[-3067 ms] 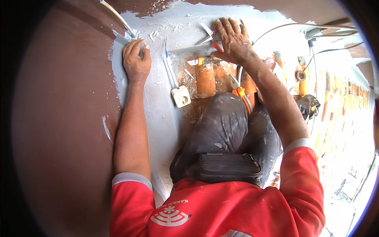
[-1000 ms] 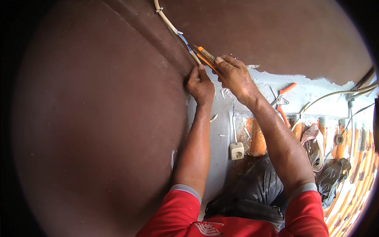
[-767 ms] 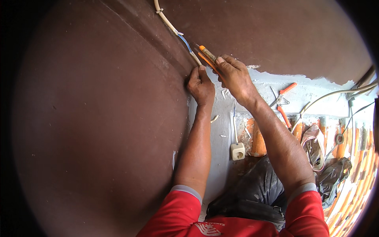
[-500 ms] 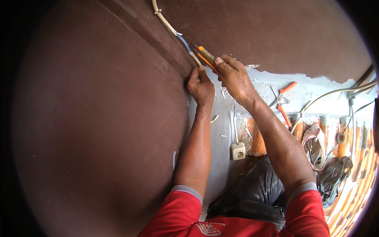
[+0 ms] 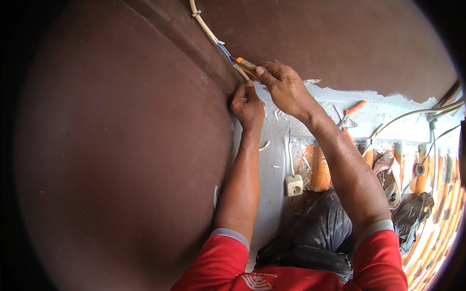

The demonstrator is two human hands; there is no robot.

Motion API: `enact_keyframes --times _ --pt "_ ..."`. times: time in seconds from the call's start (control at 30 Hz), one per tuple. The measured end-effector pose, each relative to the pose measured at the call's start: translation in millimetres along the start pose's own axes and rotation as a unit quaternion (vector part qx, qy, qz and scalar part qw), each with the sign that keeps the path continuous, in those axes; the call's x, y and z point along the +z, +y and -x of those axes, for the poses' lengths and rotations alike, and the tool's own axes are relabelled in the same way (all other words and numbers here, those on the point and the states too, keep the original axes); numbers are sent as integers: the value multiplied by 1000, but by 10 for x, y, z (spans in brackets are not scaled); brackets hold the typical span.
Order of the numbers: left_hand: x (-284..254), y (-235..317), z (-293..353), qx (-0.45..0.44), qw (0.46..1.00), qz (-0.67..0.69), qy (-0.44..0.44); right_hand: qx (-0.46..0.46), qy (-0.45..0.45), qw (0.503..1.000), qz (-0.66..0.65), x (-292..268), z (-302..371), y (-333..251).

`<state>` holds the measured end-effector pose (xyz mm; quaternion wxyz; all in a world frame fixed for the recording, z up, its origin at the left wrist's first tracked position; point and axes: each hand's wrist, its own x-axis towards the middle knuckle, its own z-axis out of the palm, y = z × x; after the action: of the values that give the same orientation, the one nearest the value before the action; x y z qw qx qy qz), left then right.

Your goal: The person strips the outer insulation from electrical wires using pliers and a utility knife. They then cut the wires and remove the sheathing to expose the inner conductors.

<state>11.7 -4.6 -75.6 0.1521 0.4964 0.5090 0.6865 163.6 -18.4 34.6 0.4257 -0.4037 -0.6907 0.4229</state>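
A cream-sheathed electrical cable (image 5: 206, 30) comes down the brown wall from the top of the view. Partway along, its sheath is opened and blue inner wires (image 5: 224, 50) lie bare. Below them, my left hand (image 5: 248, 107) pinches the cable's lower, still sheathed part between thumb and fingers. My right hand (image 5: 287, 91) is closed around an orange utility knife (image 5: 248, 65), thumb along its body. The knife's tip end is at the cable, where the bare wires meet the lower sheath. The blade itself is too small to make out, and the cable's end is hidden in my left hand.
Red-handled pliers (image 5: 345, 118) lie open on the grey ledge to the right, among sheath scraps (image 5: 264, 145). A white socket box (image 5: 294, 185) with a wire is near my knee. Further right are an open pouch (image 5: 388, 179), a tape roll (image 5: 419, 169) and loose cables (image 5: 407, 114).
My right hand has moved slightly left and up, bringing the knife's tip end against the cable. My left hand keeps its pinch almost in the same place.
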Motion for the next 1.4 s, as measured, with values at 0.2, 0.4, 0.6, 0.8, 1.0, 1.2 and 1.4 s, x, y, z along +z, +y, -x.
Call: enact_keyframes --times 0.2,0.4,0.6,0.8,1.0,1.2,1.4 --pt "-30 -40 -21 70 997 10 -20 -240 104 928 265 99 31 124" --pt "-42 -30 -10 3 999 33 -19 -195 60 947 248 17 -43 23" --pt "-49 -18 -26 -47 999 5 -26 -254 39 905 338 -122 -57 -47" --pt "2 -62 -20 -32 999 -24 -4 -255 43 913 314 -164 -138 -19" --pt "109 -316 -10 26 999 -21 36 -205 8 918 341 -112 -38 -79" --pt "92 -363 -24 57 996 -51 50 -297 5 866 403 -152 -80 -70" --pt "137 -282 -4 14 998 -31 49 -278 -10 838 470 -228 -123 -111"
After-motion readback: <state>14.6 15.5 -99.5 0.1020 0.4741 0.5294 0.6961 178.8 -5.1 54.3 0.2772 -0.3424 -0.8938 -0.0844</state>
